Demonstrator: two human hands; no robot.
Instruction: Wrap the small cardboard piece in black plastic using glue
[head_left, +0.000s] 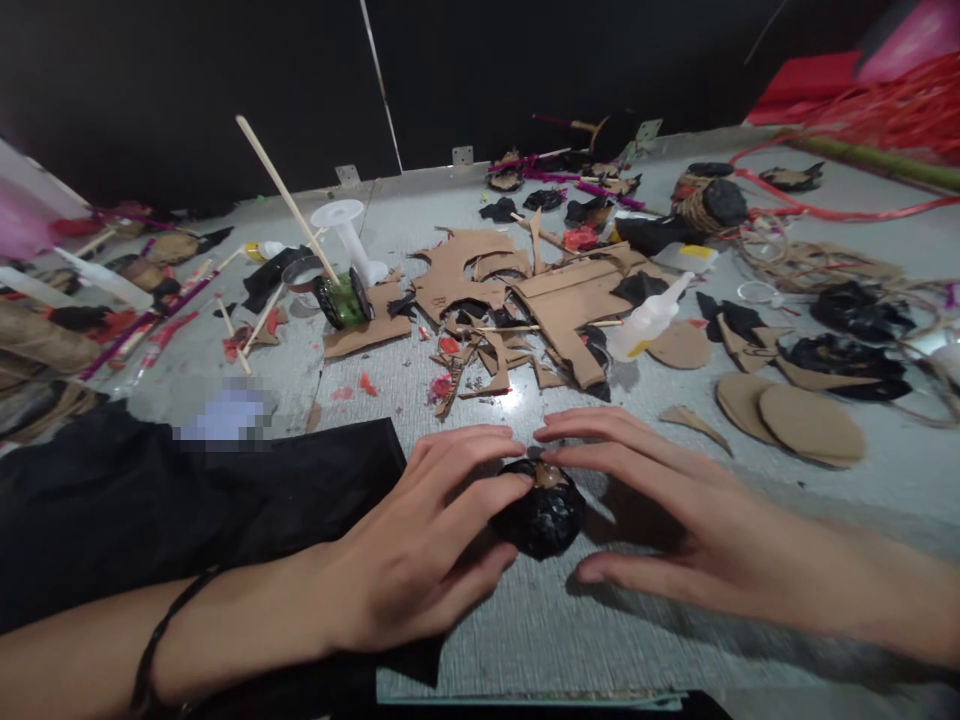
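Note:
In front of me on the table sits a round lump wrapped in shiny black plastic [547, 525]. A patch of tan, glue-like stuff shows at its top. My left hand [420, 520] grips its left side, a finger lying over the top and the thumb at the lower edge. To the right, my right hand [690, 505] is spread wide, its upper fingertips close to the lump's top and its thumb apart from it. Whether those upper fingertips touch the plastic I cannot tell. Black sheet material [322, 470] lies beneath my left forearm.
Torn cardboard [570, 300] covers the middle of the table. Cardboard discs [814, 425] and a white squeeze bottle [649, 320] lie to the right. Further left, a stick [289, 200] rises from a green-filled black roll [343, 300] beside a white spool [349, 240]. Red strands [900, 115] heap up at the back right.

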